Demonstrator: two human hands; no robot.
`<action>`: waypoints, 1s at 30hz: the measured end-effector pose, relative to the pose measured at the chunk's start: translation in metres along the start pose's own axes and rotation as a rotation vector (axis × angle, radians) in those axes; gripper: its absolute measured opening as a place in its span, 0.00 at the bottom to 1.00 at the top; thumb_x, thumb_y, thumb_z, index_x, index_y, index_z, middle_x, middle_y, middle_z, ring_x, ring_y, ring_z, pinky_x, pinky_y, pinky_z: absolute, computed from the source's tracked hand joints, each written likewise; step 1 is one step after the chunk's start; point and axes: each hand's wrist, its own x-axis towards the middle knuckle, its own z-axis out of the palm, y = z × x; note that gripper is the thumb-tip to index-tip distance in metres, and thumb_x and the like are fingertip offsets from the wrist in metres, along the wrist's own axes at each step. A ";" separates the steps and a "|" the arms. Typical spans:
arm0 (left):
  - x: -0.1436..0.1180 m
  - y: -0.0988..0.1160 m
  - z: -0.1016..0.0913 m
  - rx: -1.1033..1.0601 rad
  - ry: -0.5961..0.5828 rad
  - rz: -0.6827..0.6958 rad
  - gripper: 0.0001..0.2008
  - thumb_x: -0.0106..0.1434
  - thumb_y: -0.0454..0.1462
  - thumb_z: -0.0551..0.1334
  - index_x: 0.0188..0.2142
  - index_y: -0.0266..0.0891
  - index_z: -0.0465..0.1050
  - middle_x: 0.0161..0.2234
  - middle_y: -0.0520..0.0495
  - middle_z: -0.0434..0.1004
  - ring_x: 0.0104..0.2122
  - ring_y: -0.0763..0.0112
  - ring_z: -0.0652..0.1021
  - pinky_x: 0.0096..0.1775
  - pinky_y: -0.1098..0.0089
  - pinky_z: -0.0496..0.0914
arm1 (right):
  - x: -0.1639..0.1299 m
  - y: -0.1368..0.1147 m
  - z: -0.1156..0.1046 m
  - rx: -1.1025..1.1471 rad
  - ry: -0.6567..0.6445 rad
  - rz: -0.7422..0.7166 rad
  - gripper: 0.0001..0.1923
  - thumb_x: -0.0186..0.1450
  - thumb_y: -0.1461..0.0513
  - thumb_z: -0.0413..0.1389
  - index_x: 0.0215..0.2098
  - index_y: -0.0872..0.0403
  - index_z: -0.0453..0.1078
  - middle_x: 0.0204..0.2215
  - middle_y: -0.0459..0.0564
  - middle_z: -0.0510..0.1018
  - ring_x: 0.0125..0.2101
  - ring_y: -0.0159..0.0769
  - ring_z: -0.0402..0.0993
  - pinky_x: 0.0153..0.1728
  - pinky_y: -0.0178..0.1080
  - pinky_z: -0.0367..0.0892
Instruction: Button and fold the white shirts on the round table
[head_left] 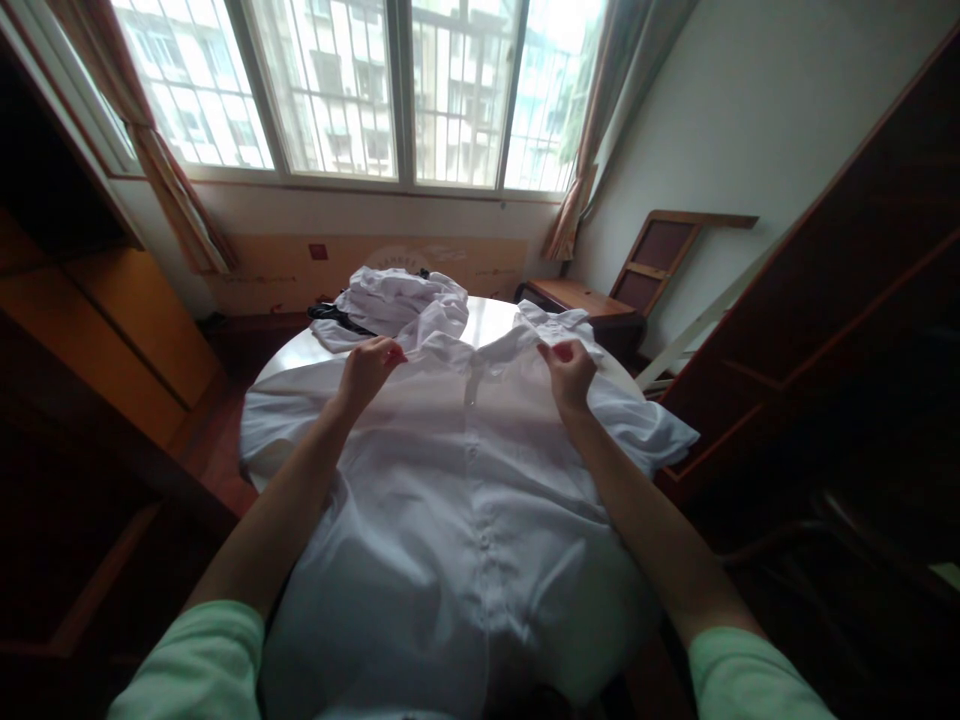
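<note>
A white button-up shirt [420,480] is spread front side up over a round white table, its collar at the far side and its hem toward me. My left hand [369,368] pinches the cloth at the shoulder left of the collar. On the other side of the collar, my right hand [570,370] pinches the opposite shoulder. The buttoned placket runs down the middle between my arms. Both short sleeves fan out to the sides, the right one reaching past the table's edge. Soft folds cross the lower part of the shirt.
Behind the shirt, a heap of white clothes [401,300] with some black cloth lies on the table [487,318]. Another folded white garment [555,320] rests at the far right. A wooden chair [652,265] stands by the wall, and dark wooden furniture [810,330] flanks the right.
</note>
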 end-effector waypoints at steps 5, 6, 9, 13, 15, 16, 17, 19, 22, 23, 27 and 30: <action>0.000 0.000 0.001 0.020 0.055 0.026 0.04 0.58 0.34 0.60 0.27 0.38 0.71 0.27 0.48 0.72 0.29 0.69 0.73 0.32 0.71 0.65 | 0.000 0.003 0.001 0.070 -0.007 -0.031 0.10 0.54 0.56 0.58 0.24 0.54 0.64 0.22 0.46 0.72 0.24 0.34 0.67 0.32 0.38 0.64; 0.000 0.001 0.001 0.021 0.085 0.015 0.05 0.59 0.35 0.59 0.27 0.38 0.70 0.27 0.48 0.72 0.29 0.69 0.73 0.32 0.71 0.65 | 0.000 0.004 0.002 0.081 -0.005 -0.033 0.09 0.54 0.57 0.58 0.25 0.54 0.64 0.22 0.46 0.72 0.25 0.34 0.67 0.32 0.38 0.65; 0.000 0.005 0.000 0.014 0.200 -0.037 0.06 0.60 0.38 0.59 0.27 0.39 0.68 0.29 0.48 0.71 0.30 0.69 0.73 0.33 0.71 0.66 | 0.000 0.008 0.004 0.123 0.000 -0.055 0.07 0.55 0.59 0.56 0.26 0.54 0.65 0.25 0.48 0.74 0.28 0.36 0.70 0.35 0.40 0.66; 0.000 0.006 0.000 -0.008 0.363 -0.083 0.08 0.62 0.41 0.58 0.30 0.39 0.65 0.29 0.48 0.71 0.32 0.67 0.73 0.36 0.68 0.66 | 0.001 0.012 0.006 0.158 -0.013 -0.154 0.02 0.55 0.62 0.53 0.28 0.53 0.65 0.31 0.50 0.76 0.36 0.38 0.72 0.43 0.44 0.65; 0.001 0.005 0.002 -0.021 0.398 -0.077 0.08 0.63 0.41 0.56 0.32 0.39 0.65 0.29 0.48 0.72 0.32 0.67 0.74 0.37 0.67 0.67 | 0.001 0.012 0.005 0.136 -0.019 -0.203 0.03 0.54 0.63 0.52 0.28 0.53 0.65 0.31 0.50 0.76 0.38 0.39 0.72 0.45 0.44 0.64; 0.001 0.005 0.003 -0.030 0.400 -0.065 0.07 0.63 0.41 0.56 0.32 0.39 0.65 0.29 0.47 0.72 0.32 0.67 0.74 0.37 0.67 0.67 | 0.001 0.011 0.004 0.118 -0.025 -0.219 0.03 0.54 0.64 0.52 0.28 0.53 0.66 0.31 0.50 0.76 0.37 0.39 0.72 0.45 0.44 0.64; 0.001 0.005 0.004 -0.039 0.393 -0.048 0.07 0.63 0.40 0.55 0.33 0.39 0.65 0.30 0.47 0.72 0.32 0.67 0.74 0.37 0.67 0.67 | 0.001 0.010 0.003 0.095 -0.031 -0.229 0.04 0.53 0.65 0.51 0.28 0.53 0.66 0.30 0.50 0.75 0.36 0.39 0.72 0.44 0.44 0.64; 0.001 0.007 0.004 -0.054 0.374 -0.006 0.06 0.64 0.38 0.54 0.34 0.39 0.65 0.30 0.47 0.73 0.33 0.68 0.74 0.37 0.68 0.67 | 0.000 0.009 0.000 0.032 -0.030 -0.231 0.06 0.52 0.67 0.49 0.28 0.53 0.65 0.29 0.50 0.75 0.34 0.39 0.71 0.43 0.44 0.65; 0.001 0.014 0.002 -0.040 0.372 0.051 0.06 0.64 0.36 0.52 0.34 0.39 0.66 0.31 0.47 0.74 0.33 0.68 0.74 0.38 0.68 0.67 | -0.005 0.001 -0.003 -0.058 0.023 -0.255 0.08 0.52 0.67 0.46 0.28 0.52 0.65 0.29 0.50 0.73 0.35 0.41 0.69 0.43 0.45 0.63; 0.001 0.017 0.001 -0.027 0.373 0.073 0.06 0.65 0.36 0.52 0.34 0.39 0.66 0.31 0.47 0.74 0.33 0.68 0.74 0.39 0.68 0.67 | -0.007 -0.004 -0.003 -0.065 0.035 -0.281 0.08 0.53 0.67 0.46 0.29 0.52 0.64 0.30 0.50 0.73 0.36 0.41 0.68 0.43 0.46 0.63; 0.002 0.029 -0.001 0.021 0.344 0.186 0.07 0.65 0.35 0.52 0.34 0.39 0.68 0.30 0.47 0.74 0.33 0.68 0.73 0.38 0.68 0.66 | -0.013 -0.038 0.002 0.037 -0.112 -0.398 0.08 0.59 0.61 0.46 0.31 0.53 0.66 0.32 0.52 0.73 0.38 0.40 0.68 0.45 0.44 0.62; 0.006 0.038 -0.004 0.047 0.299 0.245 0.08 0.65 0.34 0.51 0.35 0.40 0.68 0.31 0.47 0.74 0.33 0.68 0.73 0.38 0.68 0.66 | -0.005 -0.069 0.018 0.125 -0.396 -0.355 0.16 0.62 0.51 0.47 0.29 0.53 0.68 0.30 0.51 0.74 0.36 0.39 0.70 0.42 0.43 0.63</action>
